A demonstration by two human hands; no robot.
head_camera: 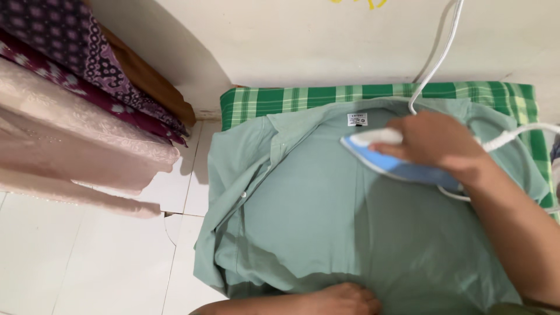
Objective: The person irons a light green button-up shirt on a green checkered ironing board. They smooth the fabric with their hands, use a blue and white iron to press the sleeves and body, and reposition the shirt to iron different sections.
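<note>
The right hand point(434, 143) is closed around the white handle of a blue and white iron point(402, 166), which rests flat on the upper back of a pale green shirt point(326, 221). The iron's long axis runs roughly sideways, its pointed tip aimed left toward the shirt's small white neck label point(357, 119), just beside it. The left hand point(344, 298) lies flat on the shirt's near hem, fingers spread, pressing the cloth; it grips nothing. It sits well apart from the iron, so the right hand is the nearer one by far.

The shirt lies spread over a green checked cloth point(291, 99) that covers the surface. Left of the iron the fabric is open and mostly smooth as far as the folded sleeve point(239, 181) at the surface's left edge. The iron's white cord point(434, 61) rises toward the wall behind. Patterned fabrics point(76, 111) hang further left, above the white floor tiles point(87, 256).
</note>
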